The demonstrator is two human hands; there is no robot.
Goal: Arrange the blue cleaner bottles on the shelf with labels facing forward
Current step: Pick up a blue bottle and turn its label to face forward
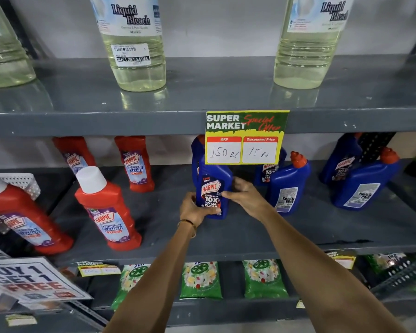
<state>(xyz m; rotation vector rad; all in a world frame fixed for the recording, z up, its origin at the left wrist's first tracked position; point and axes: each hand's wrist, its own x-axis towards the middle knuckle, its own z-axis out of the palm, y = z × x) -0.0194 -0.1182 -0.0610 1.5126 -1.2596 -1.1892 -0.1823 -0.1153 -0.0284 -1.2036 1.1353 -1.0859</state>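
Our left hand wraps the lower left side of a blue cleaner bottle, thumb across the bottom of its front label; our right hand clamps the right side, fingertips on the label's edge. The bottle is glossy moulded plastic, standing upright on the grey metal shelf, label facing us, its top hidden behind a yellow price card. Both forearms reach forward and upward, a thin bangle on the left wrist. To the right, two blue bottles show their back labels; red bottles stand left
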